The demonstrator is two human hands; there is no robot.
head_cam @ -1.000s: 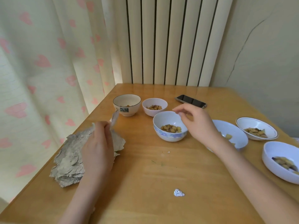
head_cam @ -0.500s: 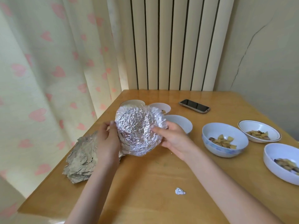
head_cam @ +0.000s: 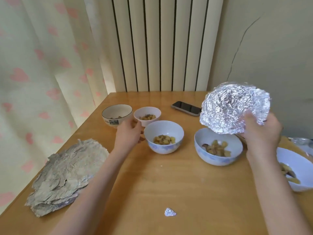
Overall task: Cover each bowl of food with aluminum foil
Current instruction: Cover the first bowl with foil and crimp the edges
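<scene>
right hand (head_cam: 260, 131) grips foil sheet (head_cam: 233, 107) above a bowl (head_cam: 218, 148); left hand (head_cam: 128, 134) relaxed.

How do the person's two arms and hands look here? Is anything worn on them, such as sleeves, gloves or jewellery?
Both forearms are bare as far as the frame shows; no sleeve is visible. The left hand and the right hand wear no gloves. No ring, watch or bracelet can be seen on either one.
</scene>
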